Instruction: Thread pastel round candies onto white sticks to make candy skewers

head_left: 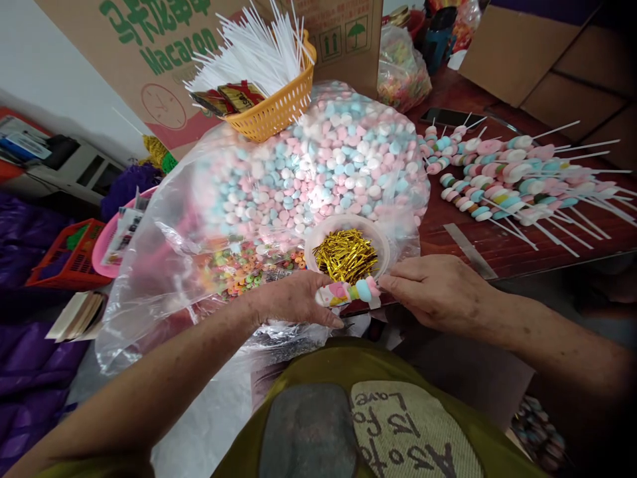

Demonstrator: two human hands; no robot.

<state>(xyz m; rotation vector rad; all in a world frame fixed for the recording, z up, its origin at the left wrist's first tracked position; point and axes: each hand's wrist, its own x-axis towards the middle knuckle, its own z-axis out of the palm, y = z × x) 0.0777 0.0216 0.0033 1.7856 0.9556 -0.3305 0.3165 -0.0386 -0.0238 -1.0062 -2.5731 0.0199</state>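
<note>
Close in front of my body, a marshmallow skewer [350, 292] with pink, white, green and blue pieces lies level between my hands. My left hand [291, 297] grips its left end, thumb in front and fingers partly hidden behind. At the other end, my right hand [430, 292] is closed in a pinch, with the fingertips against the last pink piece. Just beyond the skewer is a round clear plastic tub [384, 244] full of gold twist ties [346, 257]. Behind the tub spreads a large clear bag of pink, white and blue marshmallows [318, 166].
Finished-looking marshmallow skewers [522, 176] lie piled at the table's right. A yellow basket [279, 109] with white sticks rests on the bag, before a cardboard box [343, 50]. Colourful ring candies [249, 265] show at the bag's near side. A phone [452, 118] lies behind the skewers.
</note>
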